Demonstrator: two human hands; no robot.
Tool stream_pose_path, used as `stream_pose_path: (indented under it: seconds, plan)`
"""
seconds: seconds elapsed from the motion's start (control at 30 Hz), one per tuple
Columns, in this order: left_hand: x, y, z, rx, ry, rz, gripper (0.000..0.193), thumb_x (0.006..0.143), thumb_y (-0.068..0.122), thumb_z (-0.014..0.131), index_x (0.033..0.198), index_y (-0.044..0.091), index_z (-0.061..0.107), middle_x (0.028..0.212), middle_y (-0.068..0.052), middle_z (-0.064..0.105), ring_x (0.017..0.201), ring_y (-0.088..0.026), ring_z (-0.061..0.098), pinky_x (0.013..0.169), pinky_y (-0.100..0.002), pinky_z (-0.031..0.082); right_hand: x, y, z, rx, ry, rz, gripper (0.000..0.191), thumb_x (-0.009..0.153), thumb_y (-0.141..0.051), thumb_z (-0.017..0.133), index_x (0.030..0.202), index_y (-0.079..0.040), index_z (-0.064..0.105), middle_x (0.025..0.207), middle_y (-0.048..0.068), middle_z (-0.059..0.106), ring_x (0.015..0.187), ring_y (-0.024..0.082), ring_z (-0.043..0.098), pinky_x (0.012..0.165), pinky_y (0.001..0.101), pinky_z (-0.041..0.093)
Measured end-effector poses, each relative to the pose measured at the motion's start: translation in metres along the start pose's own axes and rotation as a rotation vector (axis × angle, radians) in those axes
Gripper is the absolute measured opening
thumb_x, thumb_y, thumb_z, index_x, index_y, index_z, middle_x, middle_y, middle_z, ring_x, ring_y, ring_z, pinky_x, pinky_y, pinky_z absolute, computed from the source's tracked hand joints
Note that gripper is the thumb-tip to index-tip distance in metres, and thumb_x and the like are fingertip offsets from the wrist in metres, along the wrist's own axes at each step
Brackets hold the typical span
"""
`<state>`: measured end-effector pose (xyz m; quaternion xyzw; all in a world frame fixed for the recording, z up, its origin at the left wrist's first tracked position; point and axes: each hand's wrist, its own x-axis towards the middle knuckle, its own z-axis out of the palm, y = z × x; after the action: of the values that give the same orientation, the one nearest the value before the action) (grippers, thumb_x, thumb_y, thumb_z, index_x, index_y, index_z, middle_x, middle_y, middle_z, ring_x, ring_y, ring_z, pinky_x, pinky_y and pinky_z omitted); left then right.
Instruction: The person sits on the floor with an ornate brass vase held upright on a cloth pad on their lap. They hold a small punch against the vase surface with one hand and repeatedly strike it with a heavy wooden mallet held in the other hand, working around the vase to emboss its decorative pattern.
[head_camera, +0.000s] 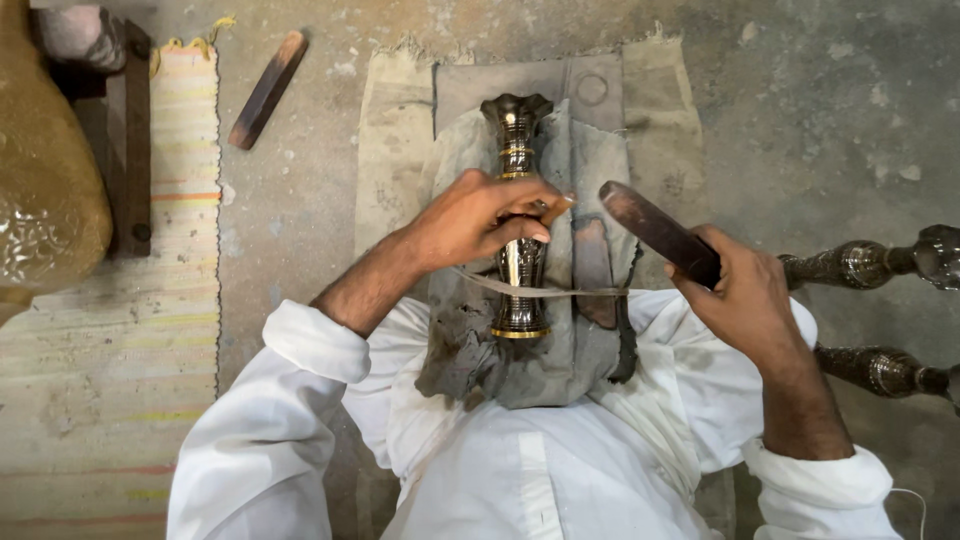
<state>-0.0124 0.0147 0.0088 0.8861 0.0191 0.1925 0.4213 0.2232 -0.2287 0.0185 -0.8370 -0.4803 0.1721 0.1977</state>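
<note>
Underneath, a grey cloth pad (590, 330) spread across the lap, over white clothing, on top of a frayed beige mat (390, 150) on the concrete floor (820, 120). Upon the pad, a brass vase (518, 262), lengthwise, fluted mouth away from the body, banded base near it. Probably heavy and rigid, polished and so slippery; thin rim likely dent-prone. Best gripped at the narrow waist, exactly where the left hand (478, 218) wraps it, grip closed on the metal. In the right hand (745, 295), clenched, a dark wooden-handled tool (655, 230), angled toward the vase. Thin strap (545, 291) across the body. To the right, two similar brass pieces (860, 265).
</note>
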Motion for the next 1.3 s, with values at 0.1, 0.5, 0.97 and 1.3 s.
stream_pose_path:
  seconds: [0.1,0.5,0.97,1.3]
  plan:
    - [0.001,0.0,0.002,0.063,-0.064,-0.012,0.032,0.095,0.027,0.075,0.12,0.01,0.066,0.083,-0.008,0.077,0.072,-0.028,0.075,0.063,-0.041,0.056,-0.003,0.002,0.013,0.102,0.038,-0.01,0.037,0.087,-0.027,0.08,0.113,-0.005,0.068,0.077,0.014,0.069,0.067,0.027,0.068,0.064,0.0393,0.052]
    - [-0.001,-0.004,0.008,0.146,-0.076,-0.004,0.026,0.095,0.026,0.074,0.114,0.01,0.066,0.067,-0.01,0.069,0.058,-0.03,0.068,0.054,-0.044,0.05,-0.002,0.004,0.009,-0.259,0.404,-0.302,0.031,0.089,-0.002,0.079,0.118,-0.004,0.071,0.098,0.012,0.072,0.088,0.029,0.067,0.081,0.0432,0.049]
    - [-0.003,-0.007,0.009,0.135,-0.038,-0.023,0.025,0.095,0.023,0.072,0.116,0.01,0.066,0.072,-0.008,0.072,0.06,-0.03,0.069,0.056,-0.044,0.05,0.01,-0.01,0.0,-0.267,0.39,-0.43,0.036,0.078,-0.001,0.077,0.113,-0.005,0.069,0.106,0.016,0.073,0.098,0.035,0.069,0.088,0.0459,0.053]
    - [0.001,-0.008,0.009,0.137,-0.069,-0.031,0.03,0.095,0.029,0.073,0.117,0.01,0.067,0.07,-0.009,0.071,0.056,-0.031,0.067,0.055,-0.044,0.049,0.014,-0.003,0.002,0.019,0.354,-0.248,0.032,0.089,-0.009,0.079,0.117,-0.004,0.065,0.101,0.012,0.069,0.094,0.032,0.069,0.084,0.0442,0.052]
